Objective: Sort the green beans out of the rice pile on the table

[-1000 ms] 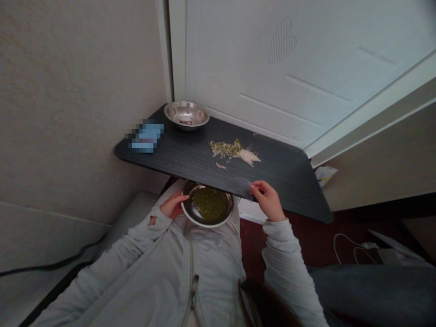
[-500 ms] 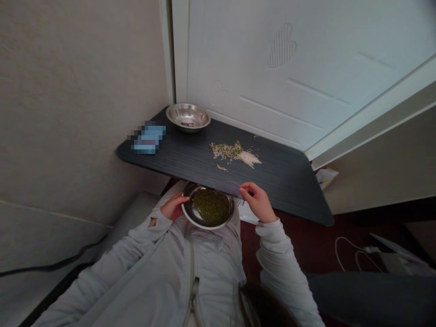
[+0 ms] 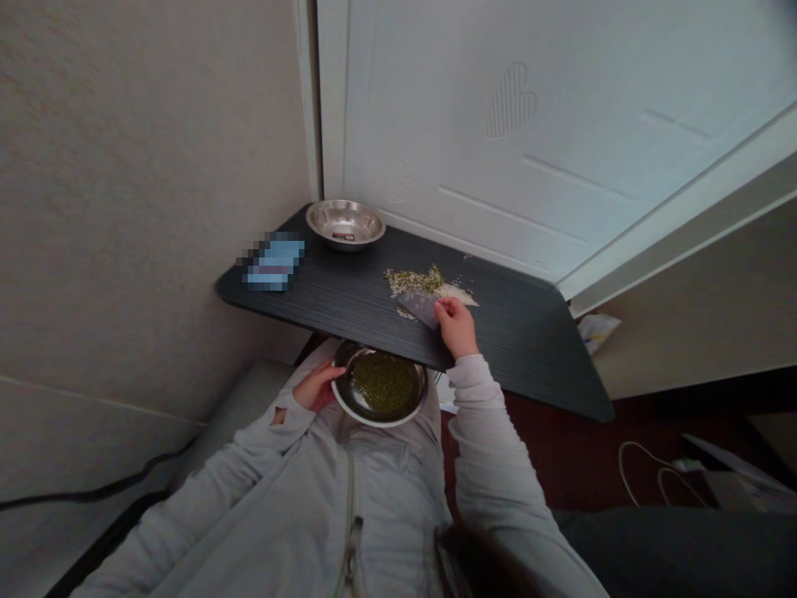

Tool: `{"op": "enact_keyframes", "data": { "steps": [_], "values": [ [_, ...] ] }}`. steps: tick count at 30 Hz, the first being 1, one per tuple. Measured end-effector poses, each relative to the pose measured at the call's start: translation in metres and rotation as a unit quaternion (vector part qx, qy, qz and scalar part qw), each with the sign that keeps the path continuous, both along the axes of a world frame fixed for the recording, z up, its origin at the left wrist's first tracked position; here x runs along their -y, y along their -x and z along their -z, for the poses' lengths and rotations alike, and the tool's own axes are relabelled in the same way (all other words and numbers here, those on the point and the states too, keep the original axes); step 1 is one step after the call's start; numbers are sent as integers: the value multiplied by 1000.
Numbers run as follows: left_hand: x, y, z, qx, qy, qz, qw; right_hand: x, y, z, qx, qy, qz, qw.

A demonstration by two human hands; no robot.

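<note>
On my lap, just below the table edge, rests a metal bowl [image 3: 356,413] holding many small green beans [image 3: 386,384]. My left hand [image 3: 317,386] grips its left rim, thumb over the edge. Above the dark table [image 3: 529,340], my right hand [image 3: 457,324] pinches a thin, see-through plastic sheet [image 3: 418,309]. The sheet lies at the near side of a spread of mixed green and pale grains [image 3: 414,281]. A whiter heap of rice-like grains [image 3: 457,293] is just beyond my right fingers.
An unfilled-looking metal bowl [image 3: 346,224] stands at the table's back left. Left of it lies a blue, pixelated item [image 3: 274,264]. A white door [image 3: 436,108] rises behind the table, and a wall [image 3: 155,166] borders the left. White cable [image 3: 628,473] lies at lower right.
My right hand has moved forward from the table's near edge to the grains, carrying the plastic sheet. My left hand still holds the bowl in the same place.
</note>
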State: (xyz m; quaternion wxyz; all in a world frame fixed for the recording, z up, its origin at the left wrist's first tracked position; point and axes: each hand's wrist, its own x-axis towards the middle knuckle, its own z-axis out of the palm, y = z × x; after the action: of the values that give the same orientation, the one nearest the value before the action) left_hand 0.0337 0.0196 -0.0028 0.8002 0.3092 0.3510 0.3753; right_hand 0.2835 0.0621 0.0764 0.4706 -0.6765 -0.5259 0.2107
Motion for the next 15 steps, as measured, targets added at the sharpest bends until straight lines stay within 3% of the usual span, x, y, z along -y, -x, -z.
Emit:
{"op": "enact_keyframes", "data": {
  "steps": [7,15],
  "values": [
    [1,0,-5,-13,47,-3,999,-1,13,1,47,-6,-14,999],
    [0,0,-5,14,23,-3,1000,5,18,-3,29,-11,-89,996]
  ]
}}
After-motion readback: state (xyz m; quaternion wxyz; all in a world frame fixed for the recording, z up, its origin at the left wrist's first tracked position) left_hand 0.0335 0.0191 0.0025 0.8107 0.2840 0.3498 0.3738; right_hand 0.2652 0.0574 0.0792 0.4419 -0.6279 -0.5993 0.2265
